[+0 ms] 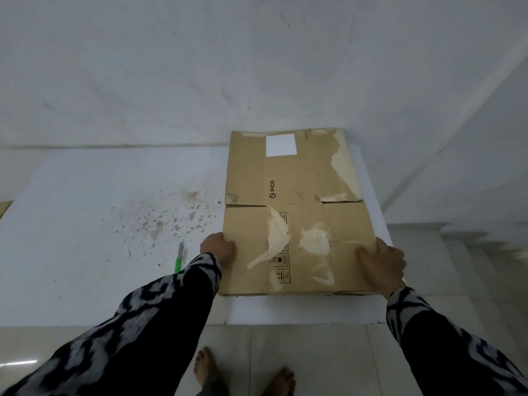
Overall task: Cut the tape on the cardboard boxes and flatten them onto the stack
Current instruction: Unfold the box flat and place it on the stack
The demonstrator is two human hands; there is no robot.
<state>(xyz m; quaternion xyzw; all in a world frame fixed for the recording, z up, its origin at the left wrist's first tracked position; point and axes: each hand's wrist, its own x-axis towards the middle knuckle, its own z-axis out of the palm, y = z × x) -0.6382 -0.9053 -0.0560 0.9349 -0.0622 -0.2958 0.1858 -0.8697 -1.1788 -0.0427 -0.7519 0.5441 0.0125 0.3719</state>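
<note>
Head view, looking down: a flattened cardboard box (297,212) lies on the right part of a white tabletop (94,212), its far end against a white wall (257,67). Your left hand (217,247) grips the box's left edge near its close corner, fingers curled over the edge. Your right hand (383,264) holds the right edge near the close right corner, thumb lying on top of the cardboard and the other fingers wrapped round the side. The box's top face shows a white label (281,145) at the far end, the printed word PICO, pale patches where the surface paper is torn, and some clear tape (315,238) near the middle. Whether other flattened boxes lie beneath it cannot be told.

A green-handled cutter (179,259) lies on the tabletop just to the left of your left wrist, apart from the box. Brownish speckled stains (171,218) mark the tabletop to the left of the box. Your sleeves (148,324) are black with a grey-white pattern. Below, your bare feet (204,367) stand on a pale tiled floor (328,361).
</note>
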